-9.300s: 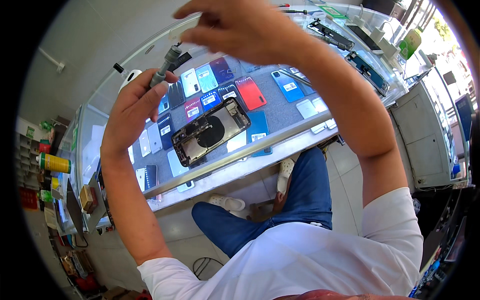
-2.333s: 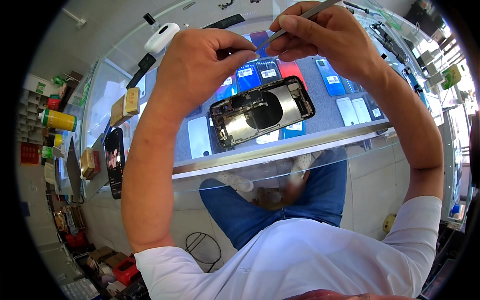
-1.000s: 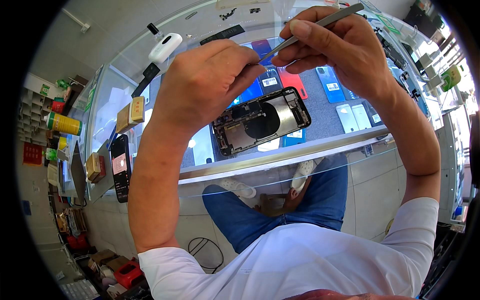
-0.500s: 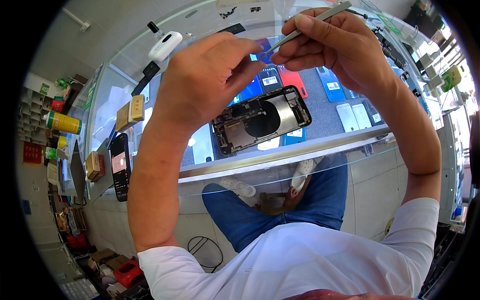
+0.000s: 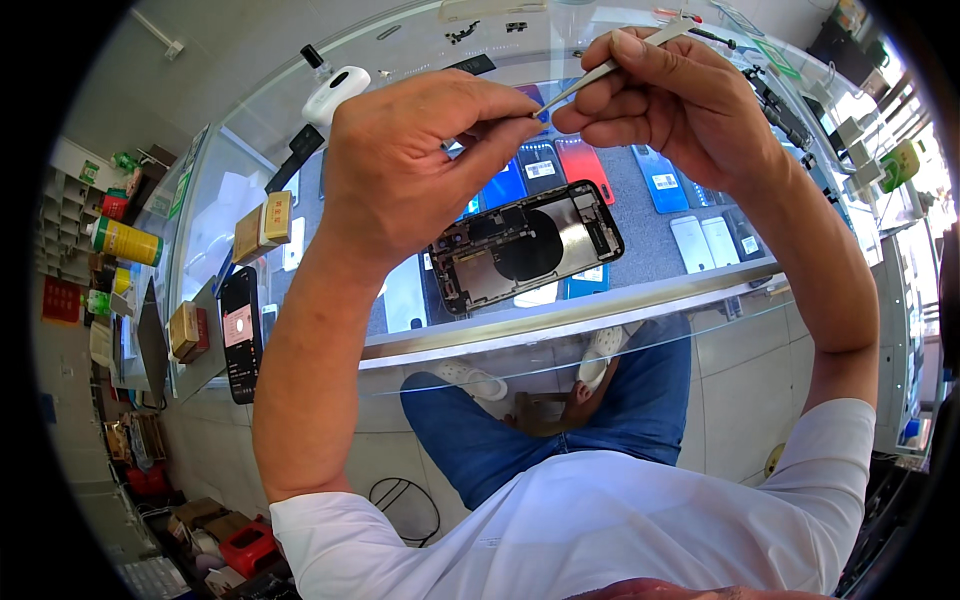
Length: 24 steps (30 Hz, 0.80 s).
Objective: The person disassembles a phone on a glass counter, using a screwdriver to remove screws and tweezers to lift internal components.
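Observation:
My left hand (image 5: 400,165) is raised over the glass counter, its thumb and forefinger pinched together on something too small to make out. In my right hand (image 5: 695,110) is a pair of metal tweezers (image 5: 667,34), held between thumb and fingers. The tweezers' tips reach my left fingertips and seem to touch whatever is pinched there. Below both hands an opened phone (image 5: 530,245) lies tilted on the counter, its inner boards, silver plate and black round pad showing.
The glass counter's front edge (image 5: 570,325) runs before my knees; several phones lie under the glass. At the left are a black phone with a lit screen (image 5: 240,335), a small yellow box (image 5: 262,228) and a white rounded device (image 5: 335,95). Screwdrivers (image 5: 785,115) lie far right.
The tweezers' tips have moved slightly right along with my left fingertips, which have closed more tightly. The opened phone appears a little lower in view.

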Each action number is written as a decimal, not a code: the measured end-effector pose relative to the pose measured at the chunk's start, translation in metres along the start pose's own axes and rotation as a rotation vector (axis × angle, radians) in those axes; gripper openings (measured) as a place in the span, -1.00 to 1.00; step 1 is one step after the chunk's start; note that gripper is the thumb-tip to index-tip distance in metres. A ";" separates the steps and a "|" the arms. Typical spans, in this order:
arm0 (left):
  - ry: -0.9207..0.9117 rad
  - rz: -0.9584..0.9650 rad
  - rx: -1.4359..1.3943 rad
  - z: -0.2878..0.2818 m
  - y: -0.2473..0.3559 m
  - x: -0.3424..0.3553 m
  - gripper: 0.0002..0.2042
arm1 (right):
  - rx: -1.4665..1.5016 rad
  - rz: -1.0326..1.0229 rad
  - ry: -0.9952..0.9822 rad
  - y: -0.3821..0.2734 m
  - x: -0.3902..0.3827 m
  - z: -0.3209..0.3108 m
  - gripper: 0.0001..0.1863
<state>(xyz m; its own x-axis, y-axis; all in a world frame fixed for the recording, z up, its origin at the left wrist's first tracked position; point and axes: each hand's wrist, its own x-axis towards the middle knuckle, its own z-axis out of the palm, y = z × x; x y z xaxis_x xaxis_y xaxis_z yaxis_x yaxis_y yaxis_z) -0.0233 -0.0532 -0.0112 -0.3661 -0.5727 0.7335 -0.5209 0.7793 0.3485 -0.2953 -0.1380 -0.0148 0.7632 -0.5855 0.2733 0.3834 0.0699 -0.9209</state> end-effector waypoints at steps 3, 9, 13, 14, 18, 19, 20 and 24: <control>-0.007 -0.003 0.009 0.000 0.001 0.000 -0.87 | -0.027 -0.006 0.008 0.000 -0.001 -0.001 -0.51; -0.017 0.050 0.103 -0.004 -0.005 -0.001 -0.86 | -0.459 -0.137 0.085 -0.007 -0.008 0.015 -0.56; -0.043 0.097 0.234 -0.003 -0.005 -0.002 -0.87 | -0.915 -0.399 -0.026 -0.015 -0.013 0.018 -0.59; -0.055 0.106 0.270 -0.002 -0.005 -0.002 -0.87 | -1.093 -0.488 -0.098 -0.016 -0.013 0.016 -0.57; -0.047 0.163 0.325 0.001 -0.005 -0.002 -0.87 | -1.005 -0.483 -0.004 -0.009 -0.015 0.016 -0.59; -0.044 0.178 0.340 0.001 -0.005 -0.002 -0.86 | -0.927 -0.392 0.053 -0.009 -0.015 0.019 -0.60; -0.041 0.194 0.355 0.001 -0.005 -0.002 -0.86 | -0.848 -0.302 0.109 -0.011 -0.017 0.025 -0.62; -0.036 0.209 0.377 0.004 -0.003 -0.003 -0.85 | -0.654 -0.160 0.194 -0.012 -0.019 0.032 -0.60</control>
<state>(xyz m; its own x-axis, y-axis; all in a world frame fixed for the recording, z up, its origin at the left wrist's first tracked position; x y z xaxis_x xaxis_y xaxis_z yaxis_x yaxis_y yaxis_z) -0.0237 -0.0553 -0.0168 -0.5165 -0.4263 0.7427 -0.6757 0.7357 -0.0476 -0.2976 -0.1019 -0.0004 0.5934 -0.6858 0.4214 0.0457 -0.4940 -0.8683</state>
